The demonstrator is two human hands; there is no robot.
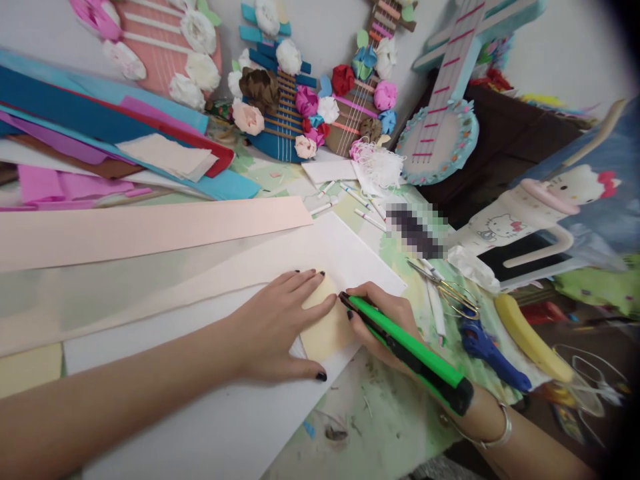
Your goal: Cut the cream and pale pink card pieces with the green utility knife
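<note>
The left hand [287,327] lies flat with fingers spread, holding nothing, pressing on the pale yellow piece [325,340], its thumb set apart toward the near side. The right hand [397,310] is curled round a green utility knife [415,340], whose tip sits at the far right part of that piece, just beside the left index fingertip. How far the blade is out cannot be told. For a clean line, firm pressure close to the cut and light, even strokes should help; that index finger is best drawn back first.

The white sheet [200,427] beneath ends just right of the piece, so a stroke running over would probably score the tabletop [370,413], whose near right part offers some room. Beyond, a peach strip [200,230] bounds the left, scissors [447,288] and markers [370,220] crowd the right, and decorated instruments [285,113] close off the back.
</note>
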